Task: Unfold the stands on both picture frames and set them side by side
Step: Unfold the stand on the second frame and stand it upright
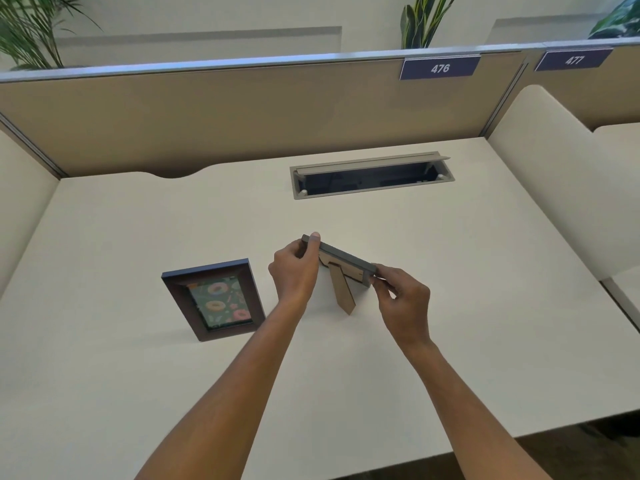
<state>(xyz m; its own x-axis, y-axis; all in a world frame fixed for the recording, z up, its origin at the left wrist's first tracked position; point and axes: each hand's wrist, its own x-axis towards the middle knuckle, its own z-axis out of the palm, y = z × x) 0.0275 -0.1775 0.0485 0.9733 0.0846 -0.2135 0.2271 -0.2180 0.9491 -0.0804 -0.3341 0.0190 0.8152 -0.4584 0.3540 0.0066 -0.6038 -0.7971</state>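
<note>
Doughnut-print frame [213, 299] lies flat near-left on the desk [450, 306], stand not unfolded yet, while left hand [294, 271] and right hand [401, 294] pinch the ends of the second frame [341, 263], back towards the camera, stand [342, 292] out: uneven release probably tips it forward.

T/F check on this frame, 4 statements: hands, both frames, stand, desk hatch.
1. Both hands, left hand and right hand, hold the grey frame. True.
2. Its cardboard stand is folded flat. False: it sticks out from the back.
3. The donut-print frame lies to the left of the left hand, untouched. True.
4. The cable hatch in the desk is closed. False: its lid is raised.
</note>
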